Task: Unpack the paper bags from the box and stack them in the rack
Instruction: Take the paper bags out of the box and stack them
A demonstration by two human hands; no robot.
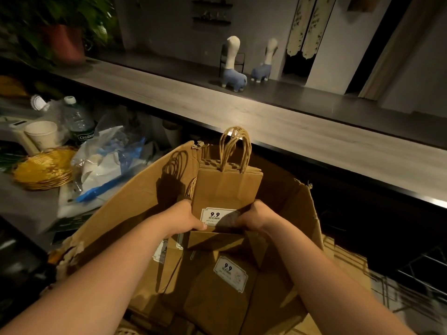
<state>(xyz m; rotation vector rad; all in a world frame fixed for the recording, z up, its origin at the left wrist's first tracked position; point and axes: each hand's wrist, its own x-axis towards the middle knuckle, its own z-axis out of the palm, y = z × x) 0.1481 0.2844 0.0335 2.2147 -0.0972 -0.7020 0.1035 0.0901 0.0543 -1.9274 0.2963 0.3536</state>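
Paper bags [226, 187] stand in a bunch above the box [135, 201], held up by both hands. Left hand [183, 220] and right hand [254, 217] fingers curl around the bunch's bottom. More bags [217, 296] lie inside. Wire rack [420, 274], near right, looks unfilled.

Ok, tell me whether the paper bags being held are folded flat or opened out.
Folded flat: both hands grip a thin bundle of bags, handles up, over the box.
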